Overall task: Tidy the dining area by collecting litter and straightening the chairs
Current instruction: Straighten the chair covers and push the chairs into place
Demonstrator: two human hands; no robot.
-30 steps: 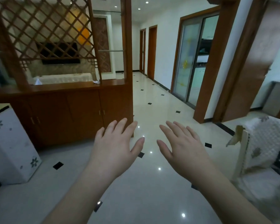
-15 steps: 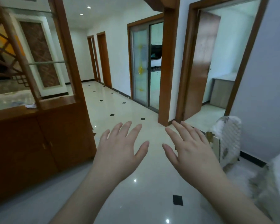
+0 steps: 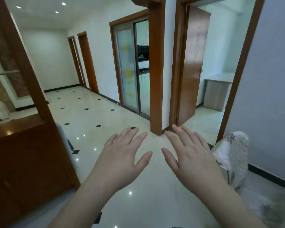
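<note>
My left hand (image 3: 122,160) and my right hand (image 3: 192,158) are stretched out in front of me over the glossy tiled floor (image 3: 92,116), palms down, fingers straight and spread, holding nothing. A chair (image 3: 234,157) with a white textured cover on its back stands at the right, just beyond my right hand and apart from it. More of the same white fabric (image 3: 270,206) fills the lower right corner. No litter shows in this view.
A wooden partition cabinet (image 3: 28,158) with a slanting post stands close on the left. Ahead are a sliding glass door (image 3: 130,69) to a kitchen, a wooden pillar (image 3: 156,71) and an open wooden door (image 3: 191,66). A grey wall (image 3: 270,89) lies at the right.
The view has swung to the right: the cabinet slid leftwards and the doorways moved toward the centre. Both hands keep the same spread, empty pose in front of me.
</note>
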